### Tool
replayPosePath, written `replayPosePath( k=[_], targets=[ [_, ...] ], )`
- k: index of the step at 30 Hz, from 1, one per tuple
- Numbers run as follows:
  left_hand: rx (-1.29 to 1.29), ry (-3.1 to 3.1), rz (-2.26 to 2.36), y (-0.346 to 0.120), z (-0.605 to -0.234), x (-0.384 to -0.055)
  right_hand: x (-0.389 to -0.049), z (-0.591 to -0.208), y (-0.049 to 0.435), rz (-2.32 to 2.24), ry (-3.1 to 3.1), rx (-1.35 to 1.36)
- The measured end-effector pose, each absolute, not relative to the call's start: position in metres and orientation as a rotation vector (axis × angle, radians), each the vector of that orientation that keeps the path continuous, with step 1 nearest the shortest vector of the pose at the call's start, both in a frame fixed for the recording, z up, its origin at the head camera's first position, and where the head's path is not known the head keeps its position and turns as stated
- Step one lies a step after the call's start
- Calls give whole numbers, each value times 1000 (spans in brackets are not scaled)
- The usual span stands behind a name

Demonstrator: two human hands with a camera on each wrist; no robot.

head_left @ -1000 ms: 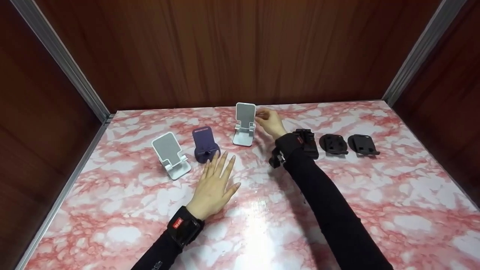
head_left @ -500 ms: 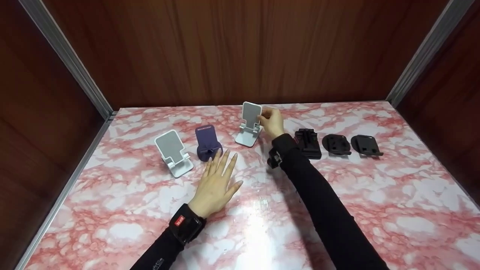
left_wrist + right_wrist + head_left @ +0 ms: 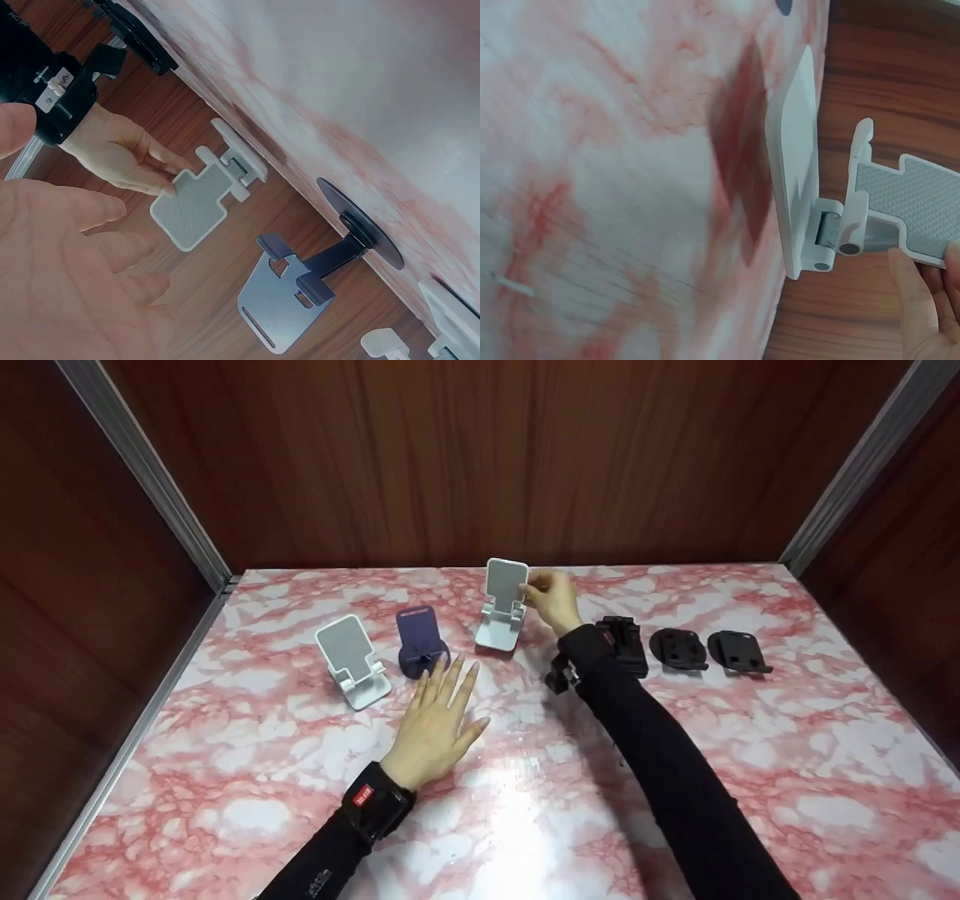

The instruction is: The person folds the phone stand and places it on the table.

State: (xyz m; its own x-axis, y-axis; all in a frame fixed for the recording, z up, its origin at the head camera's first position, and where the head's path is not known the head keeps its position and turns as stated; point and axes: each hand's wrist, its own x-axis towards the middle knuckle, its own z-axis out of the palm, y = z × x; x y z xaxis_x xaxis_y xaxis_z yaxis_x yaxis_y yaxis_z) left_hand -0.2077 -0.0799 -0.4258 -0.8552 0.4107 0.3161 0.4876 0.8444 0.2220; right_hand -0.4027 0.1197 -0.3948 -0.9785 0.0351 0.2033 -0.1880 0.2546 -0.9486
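In the head view, a white phone stand (image 3: pixel 505 585) with a grey pad faces forward near the back of the table. My right hand (image 3: pixel 553 598) pinches the right edge of its backrest between thumb and fingers. The right wrist view shows the stand's base (image 3: pixel 795 165) tilted, with a shadow beside it on the tabletop. My left hand (image 3: pixel 433 727) is spread flat, palm down, holding nothing. Its fingertips overlap the foot of a purple phone stand (image 3: pixel 418 626) in the head view. Left of that is another white phone stand (image 3: pixel 345 645), turned at an angle.
Right of my right wrist, a black folded stand (image 3: pixel 628 652) and two black round-based stands (image 3: pixel 679 649) form a row, partly behind the sleeve. The marbled red-and-white tabletop (image 3: pixel 825 780) ends at a brown wood-grain wall (image 3: pixel 420 465), with metal posts in the corners.
My right hand has twisted the white phone stand, first turning it to one side, then back nearly straight. The left hand has stayed in place. The head view has shifted slightly.
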Motion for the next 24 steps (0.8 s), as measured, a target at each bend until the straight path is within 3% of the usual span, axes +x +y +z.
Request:
replayPosePath(
  k=[14,24],
  targets=[
    [-668,-2821,-545,-81,-423,-208,-380,-378,135,1947,-2332,344],
    [-654,-2800,-1038,-78,-423,-216,-349,-370,156,2007,-2311,522]
  ],
)
